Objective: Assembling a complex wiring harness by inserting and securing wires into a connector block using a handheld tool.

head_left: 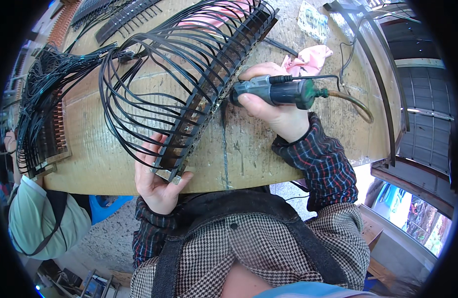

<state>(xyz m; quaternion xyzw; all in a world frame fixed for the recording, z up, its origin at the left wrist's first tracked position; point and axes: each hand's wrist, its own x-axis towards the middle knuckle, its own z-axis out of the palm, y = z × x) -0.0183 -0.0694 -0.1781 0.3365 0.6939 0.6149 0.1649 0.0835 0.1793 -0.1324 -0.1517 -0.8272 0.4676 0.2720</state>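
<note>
Many thin black wires [152,37] loop off a straight bar [220,89]. Left fingers [184,182] grip its end; right fingers [253,104] wrap a cylindrical tool [286,92].

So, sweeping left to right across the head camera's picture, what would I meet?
A co-worker's pale green clothing → blue plastic object → left hand → handheld power tool in the right hand → long black strip → grey ribbed panel. The wired channel overlaps the left hand, so I left it out.
</note>
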